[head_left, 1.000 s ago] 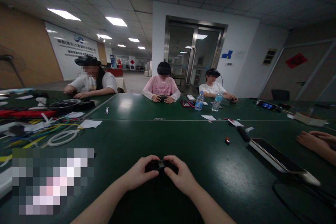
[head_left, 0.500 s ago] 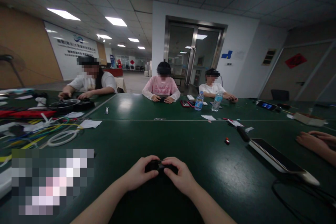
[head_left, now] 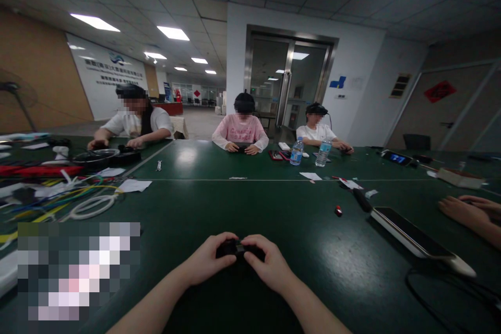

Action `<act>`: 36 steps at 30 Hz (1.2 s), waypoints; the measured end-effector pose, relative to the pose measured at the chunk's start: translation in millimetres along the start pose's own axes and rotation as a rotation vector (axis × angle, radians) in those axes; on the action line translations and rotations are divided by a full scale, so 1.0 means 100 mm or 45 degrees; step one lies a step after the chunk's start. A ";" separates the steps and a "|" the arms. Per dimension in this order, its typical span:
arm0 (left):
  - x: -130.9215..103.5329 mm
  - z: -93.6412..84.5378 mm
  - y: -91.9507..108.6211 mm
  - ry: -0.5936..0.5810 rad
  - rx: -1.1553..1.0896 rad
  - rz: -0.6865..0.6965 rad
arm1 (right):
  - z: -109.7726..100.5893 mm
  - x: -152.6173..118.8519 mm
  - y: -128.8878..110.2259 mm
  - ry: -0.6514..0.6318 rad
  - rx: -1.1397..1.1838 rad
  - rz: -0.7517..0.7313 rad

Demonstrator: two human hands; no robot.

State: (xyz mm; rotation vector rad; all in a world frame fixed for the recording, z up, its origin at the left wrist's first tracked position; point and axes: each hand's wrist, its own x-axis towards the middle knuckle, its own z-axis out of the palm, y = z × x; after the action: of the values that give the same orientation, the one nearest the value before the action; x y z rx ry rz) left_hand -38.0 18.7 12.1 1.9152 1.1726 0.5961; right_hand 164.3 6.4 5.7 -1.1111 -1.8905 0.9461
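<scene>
A small black object [head_left: 239, 248], dark and hard to make out in detail, is held between both hands low over the green table [head_left: 219, 209]. My left hand [head_left: 211, 260] is closed round its left side, thumb on the near face and index finger along the top. On the right side my right hand [head_left: 268, 261] grips it in the same way, its thumb near the middle. The two hands are close together but apart, with part of the black object showing between them.
Cables [head_left: 92, 206] and papers lie at the left. A white device with a dark screen [head_left: 407, 229] and a small red item [head_left: 338, 211] are at the right. Two bottles [head_left: 296, 152] stand farther back. Three people sit opposite; another person's hands [head_left: 467, 209] are at the right edge.
</scene>
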 end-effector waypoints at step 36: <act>0.04 0.05 -0.04 0.071 0.212 0.089 | 0.05 0.00 -0.02 -0.005 -0.318 0.234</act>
State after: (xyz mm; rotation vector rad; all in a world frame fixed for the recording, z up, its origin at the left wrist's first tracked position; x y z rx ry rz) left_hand -34.7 21.4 5.6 2.0993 1.2276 0.6087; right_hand 159.7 4.4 5.0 -1.4513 -1.9746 0.8248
